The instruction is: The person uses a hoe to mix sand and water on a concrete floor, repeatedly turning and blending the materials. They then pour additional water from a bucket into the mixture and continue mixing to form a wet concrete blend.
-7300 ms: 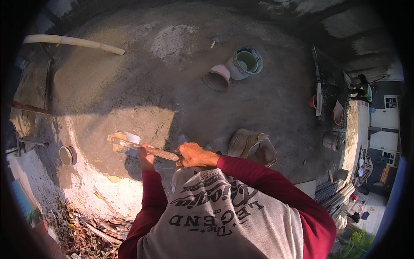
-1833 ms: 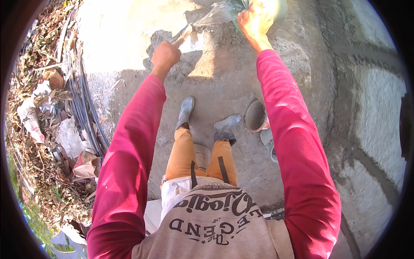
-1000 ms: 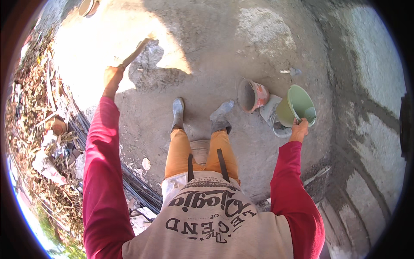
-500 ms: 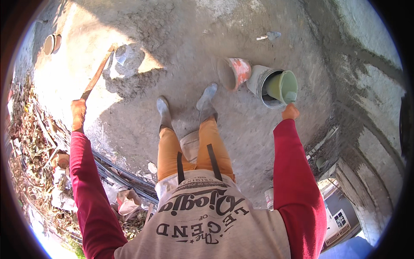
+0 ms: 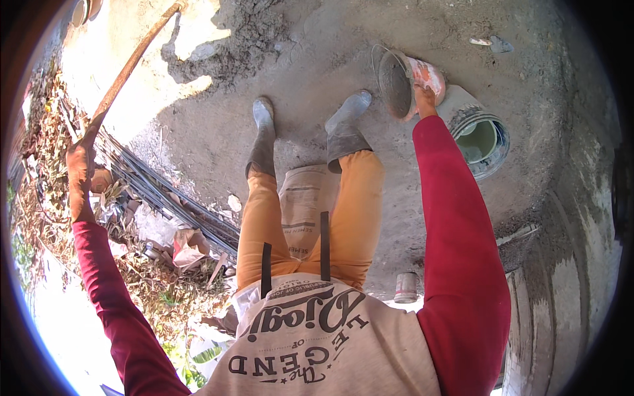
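My left hand is closed round a long wooden tool handle at the far left. The handle slants up and away to the upper edge, and the tool's head cannot be made out. My right hand grips the side of a worn orange-and-white bucket. The bucket is tilted with its mouth to the left, showing a grey, cement-coated inside. Right beside it lies a large white bucket with a pale green pail inside its mouth.
Wet grey mortar is spread on the ground ahead. A trowel lies at the upper right. Bundled rods and dry leaves lie at left. A paper sack is between my legs, a small container behind.
My right hand has let go of the green pail, which now sits in the white bucket, and moved left onto the orange-and-white bucket. My left hand still holds the handle. The view has shifted.
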Demonstrator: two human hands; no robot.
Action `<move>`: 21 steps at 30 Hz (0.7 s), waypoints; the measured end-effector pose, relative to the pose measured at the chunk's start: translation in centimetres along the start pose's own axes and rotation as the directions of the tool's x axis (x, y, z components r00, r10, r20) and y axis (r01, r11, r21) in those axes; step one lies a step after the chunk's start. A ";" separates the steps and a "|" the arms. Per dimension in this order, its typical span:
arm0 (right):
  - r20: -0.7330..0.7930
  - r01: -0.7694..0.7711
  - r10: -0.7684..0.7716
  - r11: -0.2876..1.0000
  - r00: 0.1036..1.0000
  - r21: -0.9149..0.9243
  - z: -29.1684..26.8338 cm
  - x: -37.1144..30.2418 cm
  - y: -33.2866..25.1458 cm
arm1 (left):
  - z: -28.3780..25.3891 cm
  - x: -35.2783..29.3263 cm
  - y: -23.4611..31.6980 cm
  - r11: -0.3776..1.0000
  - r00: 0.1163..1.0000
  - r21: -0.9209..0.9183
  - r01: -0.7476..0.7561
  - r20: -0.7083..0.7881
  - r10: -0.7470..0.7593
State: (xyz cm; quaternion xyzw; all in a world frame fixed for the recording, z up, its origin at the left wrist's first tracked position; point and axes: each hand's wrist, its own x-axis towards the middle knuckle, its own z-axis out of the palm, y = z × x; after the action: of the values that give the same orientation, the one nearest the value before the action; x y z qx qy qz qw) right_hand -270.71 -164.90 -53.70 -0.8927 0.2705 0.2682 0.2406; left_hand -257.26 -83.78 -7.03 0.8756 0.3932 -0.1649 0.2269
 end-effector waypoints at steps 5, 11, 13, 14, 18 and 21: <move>0.231 -0.220 0.200 0.973 0.952 0.066 -3.0 -0.8 -5.1 | 0.1 -3.6 2.6 0.999 0.999 0.023 0.050 0.009 -0.050; 0.247 -0.381 0.345 0.407 0.906 0.830 -4.2 -0.8 -1.6 | 1.6 -3.8 5.8 0.993 0.995 0.070 0.093 0.015 -0.094; 0.378 -0.439 0.301 0.169 0.876 0.882 -4.0 -0.9 -0.8 | -0.3 -1.1 1.4 0.998 0.997 0.033 0.058 -0.045 -0.056; 0.397 -0.438 0.275 0.105 0.876 0.893 -3.5 -1.7 -2.0 | -2.2 0.3 -1.9 0.998 0.999 0.063 0.029 -0.022 -0.027; 0.397 -0.341 0.411 -0.205 0.820 0.917 -1.2 -3.4 -1.3 | -2.2 1.3 -2.3 0.990 0.999 0.142 -0.008 -0.042 0.014; 0.399 -0.302 0.584 -0.261 0.707 0.917 0.1 -5.0 -0.2 | 1.0 -0.6 2.8 0.999 0.999 0.039 -0.034 0.025 0.033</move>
State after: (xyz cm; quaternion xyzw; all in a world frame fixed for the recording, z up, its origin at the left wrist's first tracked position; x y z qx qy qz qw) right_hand -274.16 -162.92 -50.73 -0.2930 0.7047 -0.0302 0.6454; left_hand -255.62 -86.27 -6.86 0.8842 0.3725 -0.1795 0.2173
